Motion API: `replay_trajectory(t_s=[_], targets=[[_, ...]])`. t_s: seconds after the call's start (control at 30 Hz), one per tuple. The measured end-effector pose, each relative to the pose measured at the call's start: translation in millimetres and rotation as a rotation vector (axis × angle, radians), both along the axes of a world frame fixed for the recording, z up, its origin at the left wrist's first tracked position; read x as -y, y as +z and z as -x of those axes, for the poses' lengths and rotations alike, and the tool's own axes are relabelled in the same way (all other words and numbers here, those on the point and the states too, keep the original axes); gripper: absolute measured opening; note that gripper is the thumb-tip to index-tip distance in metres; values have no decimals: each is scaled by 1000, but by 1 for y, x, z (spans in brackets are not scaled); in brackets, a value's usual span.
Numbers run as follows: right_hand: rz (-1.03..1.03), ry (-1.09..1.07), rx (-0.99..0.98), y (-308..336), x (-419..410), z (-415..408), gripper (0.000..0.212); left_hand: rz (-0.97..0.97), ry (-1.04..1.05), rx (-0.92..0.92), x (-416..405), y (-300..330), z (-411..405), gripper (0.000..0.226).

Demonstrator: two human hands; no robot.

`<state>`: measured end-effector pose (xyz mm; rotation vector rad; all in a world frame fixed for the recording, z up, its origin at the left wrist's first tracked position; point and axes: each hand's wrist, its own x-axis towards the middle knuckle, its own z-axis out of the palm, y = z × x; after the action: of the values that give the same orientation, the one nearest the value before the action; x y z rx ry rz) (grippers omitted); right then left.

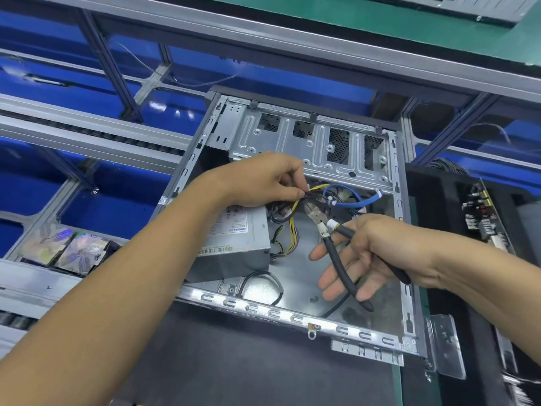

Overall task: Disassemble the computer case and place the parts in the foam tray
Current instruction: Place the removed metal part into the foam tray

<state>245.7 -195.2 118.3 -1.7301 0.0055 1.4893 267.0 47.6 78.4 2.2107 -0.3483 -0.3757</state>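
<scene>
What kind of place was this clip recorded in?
Most likely a factory or recycling line for stripping down computers: an opened computer case lies on a dark work mat, blue bins sit in an aluminium roller rack, and the right hand holds cutters.

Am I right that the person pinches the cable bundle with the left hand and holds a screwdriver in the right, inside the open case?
Not quite: the right hand holds black-handled cutting pliers, not a screwdriver. The head view shows their tip at the cable bundle, which the left hand pinches inside the open case.
</scene>
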Motion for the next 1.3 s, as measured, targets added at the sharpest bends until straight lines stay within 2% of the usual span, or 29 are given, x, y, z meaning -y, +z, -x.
replay_trajectory(t_s=[0.3,0.5,0.73,1.3], targets=[[-116,-75,-68,-3,-1,0,70,154,16,-117,-8,-8,-2,2],[-136,-86,-95,-3,-2,1,70,246,-36,-178,-7,-6,1,23],[-160,-158,-181,-5,0,4,70,234,-76,-165,-7,-8,-1,13],[-312,-268,-357,-13,7,0,68,273,-116,-200,-9,-7,-4,10]])
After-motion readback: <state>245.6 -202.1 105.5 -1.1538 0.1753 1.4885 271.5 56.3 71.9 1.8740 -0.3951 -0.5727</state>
